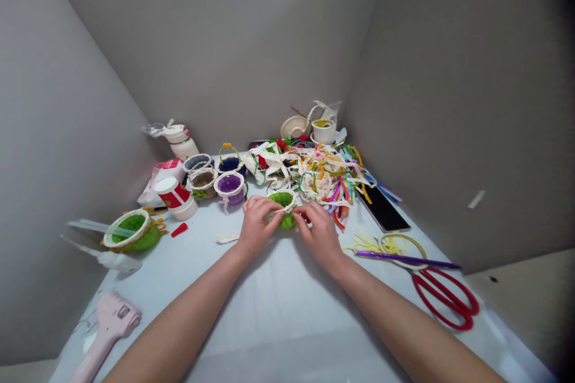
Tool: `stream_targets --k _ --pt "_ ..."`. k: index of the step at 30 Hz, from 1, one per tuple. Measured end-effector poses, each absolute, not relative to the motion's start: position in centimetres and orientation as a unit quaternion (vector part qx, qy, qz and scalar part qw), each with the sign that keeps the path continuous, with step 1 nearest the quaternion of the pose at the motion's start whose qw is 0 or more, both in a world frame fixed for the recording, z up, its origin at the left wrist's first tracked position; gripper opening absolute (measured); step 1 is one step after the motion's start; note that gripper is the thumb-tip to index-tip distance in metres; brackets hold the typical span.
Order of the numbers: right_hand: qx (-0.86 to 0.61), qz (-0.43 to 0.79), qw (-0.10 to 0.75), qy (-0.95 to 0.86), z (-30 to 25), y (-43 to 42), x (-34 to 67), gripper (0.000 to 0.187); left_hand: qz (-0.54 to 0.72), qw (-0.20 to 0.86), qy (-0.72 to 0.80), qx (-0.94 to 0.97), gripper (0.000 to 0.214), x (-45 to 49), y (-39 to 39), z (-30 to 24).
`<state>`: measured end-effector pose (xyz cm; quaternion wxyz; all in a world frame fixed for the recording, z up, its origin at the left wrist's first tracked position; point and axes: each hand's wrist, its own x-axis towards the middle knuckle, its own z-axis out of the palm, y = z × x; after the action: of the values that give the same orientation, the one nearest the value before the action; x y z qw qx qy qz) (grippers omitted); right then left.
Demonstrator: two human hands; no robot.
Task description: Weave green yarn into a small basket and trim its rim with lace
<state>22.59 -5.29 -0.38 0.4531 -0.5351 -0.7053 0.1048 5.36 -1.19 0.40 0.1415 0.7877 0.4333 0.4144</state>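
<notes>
A small green basket [287,221] with white trim round its rim stands upright between my hands, over the middle of the table. My left hand [258,222] pinches the white trim [288,206] at the basket's left side. On the other side, the thumb and finger of my right hand [318,232] are closed on the rim. The fingertips hide part of the trim. A short strip of white lace [227,239] lies on the table just left of my left hand. Behind the basket spreads a heap of lace and coloured pipe cleaners [321,173].
Small trimmed baskets, one of them purple [230,185], stand at back left. A larger green basket [139,238] and a pink glue gun [112,317] are at left. At right lie a phone [385,209], a purple stick [404,259] and red-handled scissors [444,299]. Grey walls enclose the table.
</notes>
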Motion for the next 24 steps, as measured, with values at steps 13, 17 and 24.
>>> stream_targets --k 13,17,24 --pt "-0.540 0.190 0.481 -0.664 -2.1 -7.4 23.9 0.016 0.373 0.099 0.382 0.840 0.014 6.1 -2.8 -0.3" --pt "-0.541 0.210 0.486 -0.654 -2.1 -7.2 23.6 0.016 0.371 0.099 0.383 0.841 0.014 6.0 -2.9 -0.3" --pt "-0.536 0.213 0.493 -0.652 -2.1 -7.3 23.4 0.014 0.376 0.098 0.376 0.841 0.013 6.0 -2.8 -0.4"
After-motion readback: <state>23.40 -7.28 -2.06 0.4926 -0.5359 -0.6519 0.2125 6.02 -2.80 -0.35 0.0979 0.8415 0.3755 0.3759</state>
